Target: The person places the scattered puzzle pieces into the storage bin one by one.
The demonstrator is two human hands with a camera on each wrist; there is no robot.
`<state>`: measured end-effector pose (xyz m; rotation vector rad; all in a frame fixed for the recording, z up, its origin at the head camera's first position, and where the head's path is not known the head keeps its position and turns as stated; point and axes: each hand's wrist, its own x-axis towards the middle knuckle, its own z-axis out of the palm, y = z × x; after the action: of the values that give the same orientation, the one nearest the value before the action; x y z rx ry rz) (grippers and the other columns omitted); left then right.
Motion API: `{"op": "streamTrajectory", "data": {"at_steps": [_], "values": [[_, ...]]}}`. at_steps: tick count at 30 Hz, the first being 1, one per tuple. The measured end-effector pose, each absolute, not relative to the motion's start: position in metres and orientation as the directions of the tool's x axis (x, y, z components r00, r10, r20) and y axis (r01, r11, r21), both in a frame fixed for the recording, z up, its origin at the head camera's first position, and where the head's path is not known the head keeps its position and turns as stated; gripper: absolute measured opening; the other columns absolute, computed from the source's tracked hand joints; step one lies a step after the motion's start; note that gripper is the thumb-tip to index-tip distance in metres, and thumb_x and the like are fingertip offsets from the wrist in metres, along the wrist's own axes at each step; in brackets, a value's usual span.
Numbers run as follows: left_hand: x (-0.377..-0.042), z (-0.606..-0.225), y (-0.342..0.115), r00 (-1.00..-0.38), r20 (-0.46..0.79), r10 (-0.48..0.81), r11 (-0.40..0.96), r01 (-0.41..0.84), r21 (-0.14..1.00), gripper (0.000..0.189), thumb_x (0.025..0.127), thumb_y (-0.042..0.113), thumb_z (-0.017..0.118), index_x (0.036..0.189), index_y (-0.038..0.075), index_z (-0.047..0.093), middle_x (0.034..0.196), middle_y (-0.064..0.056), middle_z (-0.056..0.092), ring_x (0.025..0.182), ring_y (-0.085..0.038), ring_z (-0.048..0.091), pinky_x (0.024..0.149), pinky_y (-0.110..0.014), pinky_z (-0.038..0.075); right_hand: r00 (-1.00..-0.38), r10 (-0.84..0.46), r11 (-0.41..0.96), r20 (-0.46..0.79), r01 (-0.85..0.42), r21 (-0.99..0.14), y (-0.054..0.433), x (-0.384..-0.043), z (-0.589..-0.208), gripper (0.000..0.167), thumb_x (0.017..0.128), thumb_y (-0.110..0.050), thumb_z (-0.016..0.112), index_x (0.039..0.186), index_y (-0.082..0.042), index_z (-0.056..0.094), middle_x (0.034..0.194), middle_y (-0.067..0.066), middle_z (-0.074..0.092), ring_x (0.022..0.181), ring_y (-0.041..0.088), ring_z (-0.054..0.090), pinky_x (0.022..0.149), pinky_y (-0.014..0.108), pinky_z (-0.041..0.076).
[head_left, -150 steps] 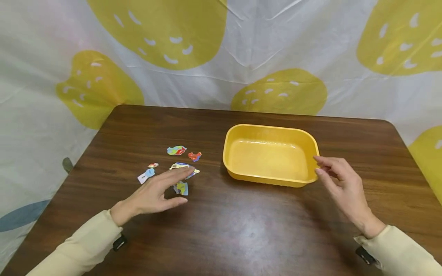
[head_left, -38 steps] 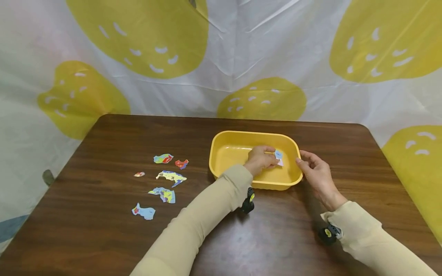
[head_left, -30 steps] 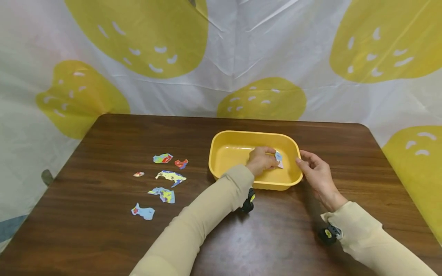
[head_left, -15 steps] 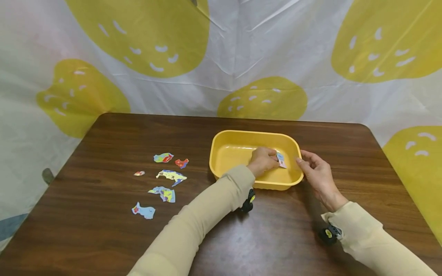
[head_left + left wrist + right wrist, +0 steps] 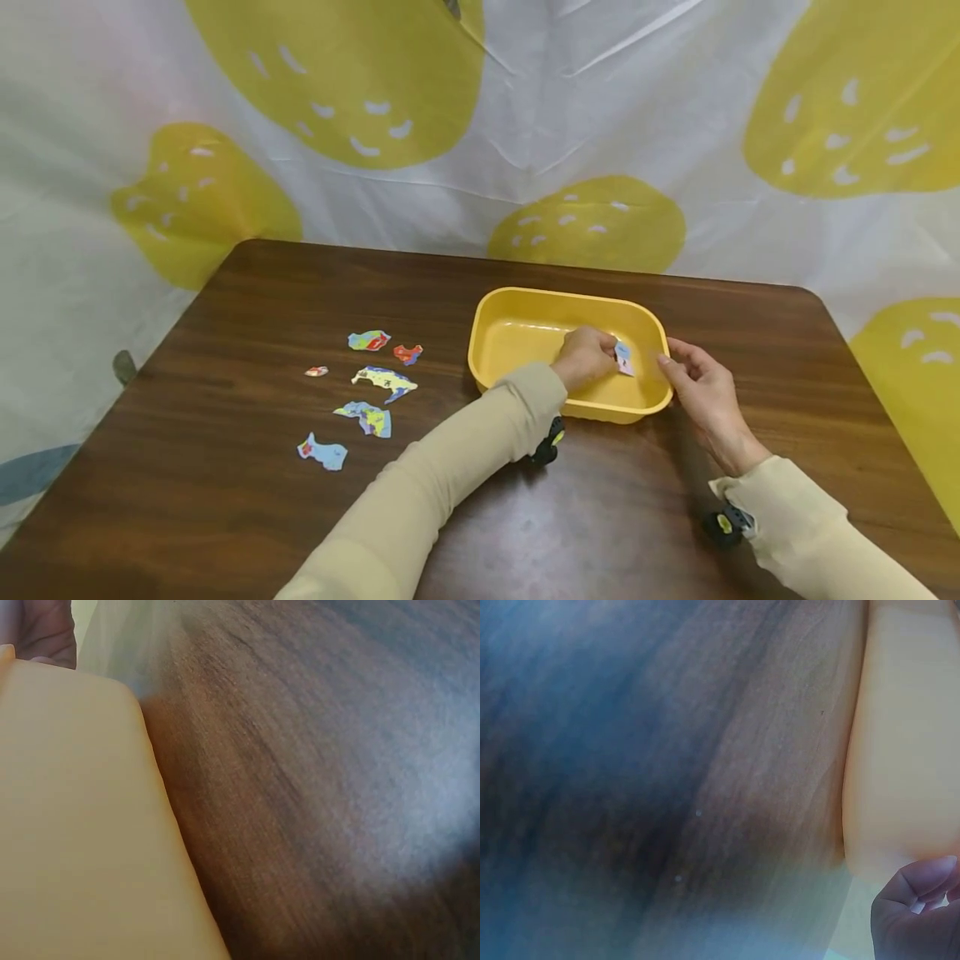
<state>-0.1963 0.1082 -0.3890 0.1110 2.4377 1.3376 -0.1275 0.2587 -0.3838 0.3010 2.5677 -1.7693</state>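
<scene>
A yellow plastic basin (image 5: 570, 304) stands right of centre on the table. Inside it, at the right end, lies a small light-blue and pink paper cutout (image 5: 624, 358). My left hand (image 5: 585, 358) reaches into the basin, fingertips at the cutout's left edge; the back of the hand hides most fingers, so a pinch cannot be told. At the basin's right end, my right hand (image 5: 703, 392) holds the rim between thumb and fingers. The right wrist view shows that thumb (image 5: 922, 877) against the basin wall (image 5: 907, 735). The basin's side (image 5: 82, 817) fills the left of the left wrist view.
Several map-like paper cutouts lie apart on the left of the dark wooden table (image 5: 225, 517), among them a cream-and-blue one (image 5: 385, 379), a red one (image 5: 407, 354) and a pale blue one (image 5: 324, 452). A patterned cloth (image 5: 375, 208) hangs behind the table.
Since five seconds ago my left hand has moved from the table cutouts into the basin, where one cutout now lies. It has shifted slightly off that cutout. My right hand stays at the rim.
</scene>
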Motion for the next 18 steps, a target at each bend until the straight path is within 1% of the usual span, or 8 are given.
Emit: {"op": "streamTrajectory", "data": {"at_steps": [4,7,8,13,18], "values": [[-0.195,-0.386,0.107,-0.932,-0.268,0.243,0.565,-0.088,0.82,0.041,0.08,0.007,0.073,0.12,0.011,0.066,0.112,0.0,0.068,0.1,-0.007,0.06,0.072,-0.013,0.045,-0.981,0.156,0.347,-0.117,0.165,-0.923,0.26,-0.127,-0.383,0.057,0.096,-0.034,0.052,0.139,0.002,0.039,0.08,-0.006,0.05,0.064,0.004,0.05,0.057,0.019,0.048],[-0.194,-0.381,0.106,-0.93,-0.251,0.27,0.525,-0.076,0.848,0.043,0.08,0.009,0.074,0.122,0.009,0.064,0.111,-0.002,0.069,0.103,-0.011,0.061,0.077,-0.015,0.048,-0.98,0.161,0.344,-0.115,0.165,-0.925,0.263,-0.126,-0.383,0.058,0.096,-0.033,0.052,0.139,0.003,0.038,0.081,-0.005,0.051,0.064,0.005,0.05,0.057,0.019,0.048],[-0.193,-0.379,0.105,-0.928,-0.24,0.285,0.495,-0.072,0.866,0.043,0.08,0.009,0.074,0.122,0.008,0.063,0.11,-0.004,0.069,0.103,-0.013,0.062,0.077,-0.016,0.049,-0.98,0.163,0.342,-0.112,0.163,-0.925,0.264,-0.126,-0.383,0.057,0.096,-0.032,0.052,0.139,0.004,0.038,0.081,-0.005,0.051,0.064,0.005,0.049,0.056,0.02,0.048],[-0.187,-0.363,0.086,-0.905,-0.15,0.398,0.317,-0.018,0.948,0.041,0.086,0.009,0.068,0.126,0.005,0.06,0.117,-0.009,0.066,0.109,-0.018,0.061,0.08,-0.018,0.051,-0.981,0.168,0.34,-0.1,0.153,-0.928,0.267,-0.125,-0.383,0.057,0.096,-0.031,0.052,0.138,0.005,0.038,0.08,-0.007,0.052,0.064,0.005,0.05,0.055,0.019,0.047],[-0.176,-0.342,0.04,-0.878,-0.062,0.474,0.121,-0.005,0.993,0.037,0.088,0.007,0.065,0.124,0.002,0.06,0.119,-0.015,0.064,0.105,-0.02,0.063,0.082,-0.021,0.052,-0.982,0.163,0.352,-0.098,0.151,-0.924,0.267,-0.127,-0.381,0.058,0.097,-0.032,0.051,0.14,0.004,0.037,0.082,-0.007,0.053,0.065,0.004,0.051,0.056,0.019,0.048]]}}
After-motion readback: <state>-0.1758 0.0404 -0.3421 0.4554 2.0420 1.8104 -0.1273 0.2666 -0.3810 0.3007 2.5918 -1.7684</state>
